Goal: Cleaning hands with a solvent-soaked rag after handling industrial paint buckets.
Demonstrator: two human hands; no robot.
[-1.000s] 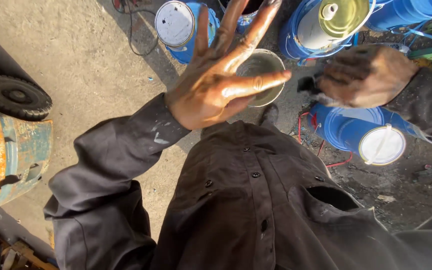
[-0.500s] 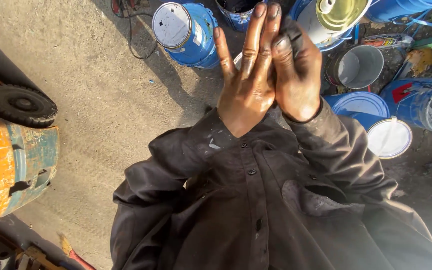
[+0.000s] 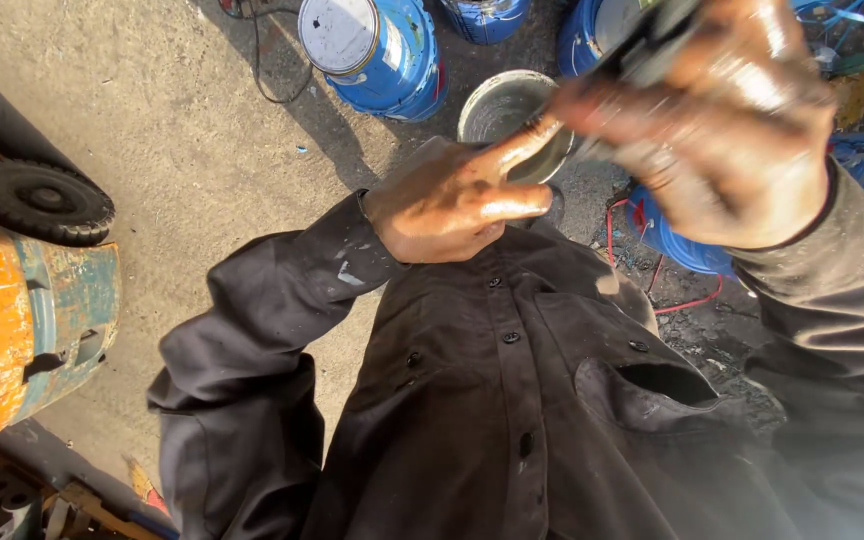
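Note:
My left hand (image 3: 447, 205) is greasy and shiny and hovers in front of my chest. Two of its fingers point right and the others are curled, with nothing in its palm. The tip of its upper finger reaches my right hand (image 3: 727, 120). That hand is raised close to the camera and blurred, with its fingers bent. A dark grey shape (image 3: 647, 35) shows at its top, and I cannot tell whether it is a held thing. Both arms wear the sleeves of my dark buttoned shirt (image 3: 512, 400).
A grey metal bucket (image 3: 497, 105) stands on the ground behind my hands. Blue drums (image 3: 377, 50) with pale lids stand at the top, and another blue bucket (image 3: 677, 240) is at right beside red cable. An orange and teal machine (image 3: 12, 320) with a black wheel (image 3: 42, 200) is at left.
My hands were pressed together, fingers up. They have now parted: the left has dropped and turned sideways, and the right has risen toward the camera at upper right.

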